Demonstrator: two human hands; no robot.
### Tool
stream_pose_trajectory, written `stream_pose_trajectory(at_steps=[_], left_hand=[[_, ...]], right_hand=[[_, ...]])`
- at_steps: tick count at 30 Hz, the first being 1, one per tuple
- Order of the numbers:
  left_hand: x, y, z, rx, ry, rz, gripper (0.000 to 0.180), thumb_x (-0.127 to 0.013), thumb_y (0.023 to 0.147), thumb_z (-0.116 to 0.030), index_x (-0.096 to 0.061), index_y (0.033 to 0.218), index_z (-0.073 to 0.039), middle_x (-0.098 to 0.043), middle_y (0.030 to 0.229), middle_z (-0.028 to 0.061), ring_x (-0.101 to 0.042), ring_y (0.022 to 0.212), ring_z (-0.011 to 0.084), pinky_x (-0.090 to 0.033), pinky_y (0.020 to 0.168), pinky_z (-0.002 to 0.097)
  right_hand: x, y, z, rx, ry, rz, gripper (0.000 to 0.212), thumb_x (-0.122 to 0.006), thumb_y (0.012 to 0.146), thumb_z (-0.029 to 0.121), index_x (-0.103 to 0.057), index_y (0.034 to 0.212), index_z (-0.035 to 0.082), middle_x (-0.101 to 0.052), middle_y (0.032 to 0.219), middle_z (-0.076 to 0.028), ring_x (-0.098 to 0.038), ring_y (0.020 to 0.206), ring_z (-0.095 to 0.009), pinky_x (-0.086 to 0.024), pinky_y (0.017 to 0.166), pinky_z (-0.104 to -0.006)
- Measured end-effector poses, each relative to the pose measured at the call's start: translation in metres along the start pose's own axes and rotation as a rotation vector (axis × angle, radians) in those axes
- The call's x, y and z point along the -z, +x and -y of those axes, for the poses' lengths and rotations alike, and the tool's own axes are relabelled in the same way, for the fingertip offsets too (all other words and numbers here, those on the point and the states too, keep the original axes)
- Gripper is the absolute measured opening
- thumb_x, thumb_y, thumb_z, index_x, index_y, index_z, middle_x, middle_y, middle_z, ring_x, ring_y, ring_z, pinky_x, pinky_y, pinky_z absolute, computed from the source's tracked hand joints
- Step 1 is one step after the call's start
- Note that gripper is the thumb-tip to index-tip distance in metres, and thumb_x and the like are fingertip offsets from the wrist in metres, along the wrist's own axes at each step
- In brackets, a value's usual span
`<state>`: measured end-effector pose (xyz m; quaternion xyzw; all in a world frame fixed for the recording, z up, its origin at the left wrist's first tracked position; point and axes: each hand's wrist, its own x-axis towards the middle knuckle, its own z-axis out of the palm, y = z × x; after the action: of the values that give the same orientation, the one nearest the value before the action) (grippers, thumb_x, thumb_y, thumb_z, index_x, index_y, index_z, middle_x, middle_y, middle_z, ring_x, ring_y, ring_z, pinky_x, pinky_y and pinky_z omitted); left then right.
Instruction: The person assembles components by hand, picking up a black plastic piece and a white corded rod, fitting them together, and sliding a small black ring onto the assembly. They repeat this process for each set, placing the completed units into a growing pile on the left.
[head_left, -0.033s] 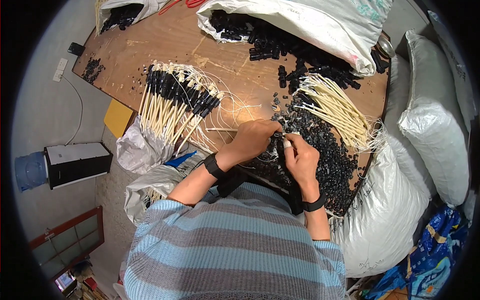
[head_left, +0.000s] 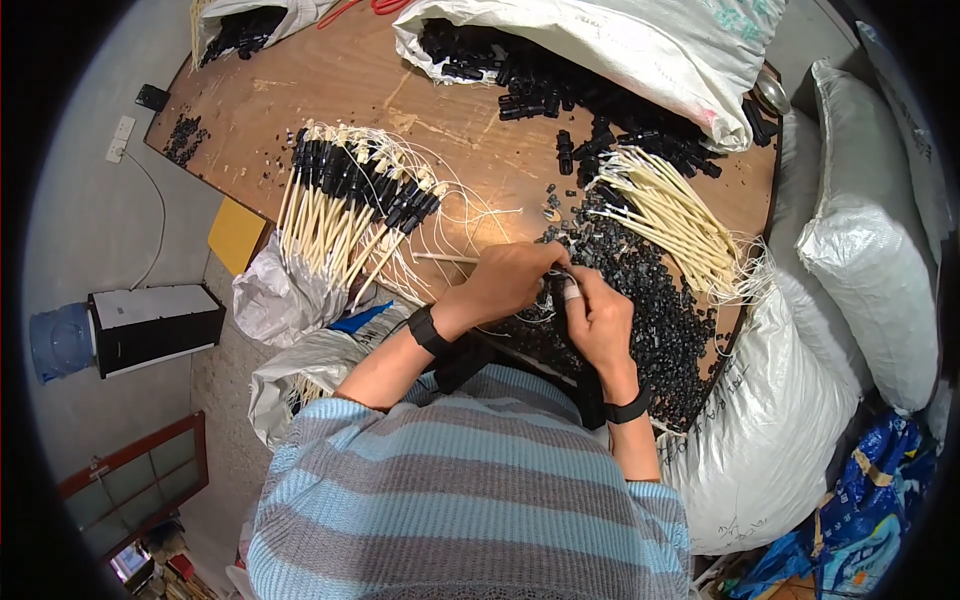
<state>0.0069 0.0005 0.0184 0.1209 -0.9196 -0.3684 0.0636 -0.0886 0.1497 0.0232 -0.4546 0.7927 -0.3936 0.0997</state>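
My left hand (head_left: 512,274) is closed around a thin cream rod (head_left: 440,258), whose end sticks out to the left from under the hand. My right hand (head_left: 597,315), with a pale wrap on one finger, is pinched closed against the left fingertips. What lies between the fingertips is hidden. Below them hangs a thin white cord (head_left: 538,319). Both hands are over a heap of small black plastic pieces (head_left: 660,330). Left of them lies a row of cream rods with black sleeves (head_left: 345,180) and white cords; to the right, a bundle of bare cream rods (head_left: 675,220).
A white woven sack (head_left: 600,45) spills black tubular fittings (head_left: 600,135) at the table's far side. Full white sacks (head_left: 770,430) press against the right edge. Open bags (head_left: 285,295) sit by the left edge. Loose cords (head_left: 470,215) trail across the wooden table (head_left: 440,120).
My right hand has shifted slightly left and its fingertips have closed in on the left ones. A pale bit that showed between the fingers is now covered.
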Motion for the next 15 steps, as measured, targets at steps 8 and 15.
stream_pose_trajectory(at_steps=[8,15], left_hand=[[0.006,0.003,-0.002,-0.154,-0.413,-0.102,0.04,-0.064,0.068,0.003,-0.059,0.106,-0.006,-0.065,0.088,0.0095,-0.062,0.087,0.0284,-0.049,0.075,0.0352],[-0.01,-0.003,-0.006,-0.068,-0.248,-0.396,0.022,-0.071,0.062,-0.002,-0.065,0.082,-0.008,-0.065,0.081,0.005,-0.061,0.082,0.023,-0.05,0.07,0.0324]], right_hand=[[-0.002,-0.003,-0.005,0.074,-0.028,0.049,0.022,-0.057,0.086,0.002,-0.06,0.107,0.003,-0.065,0.082,-0.021,-0.065,0.068,-0.036,-0.051,0.056,-0.0398],[-0.004,-0.005,0.002,0.087,-0.127,-0.003,0.029,-0.057,0.081,-0.001,-0.058,0.11,0.002,-0.065,0.084,-0.02,-0.064,0.069,-0.037,-0.051,0.056,-0.0415]])
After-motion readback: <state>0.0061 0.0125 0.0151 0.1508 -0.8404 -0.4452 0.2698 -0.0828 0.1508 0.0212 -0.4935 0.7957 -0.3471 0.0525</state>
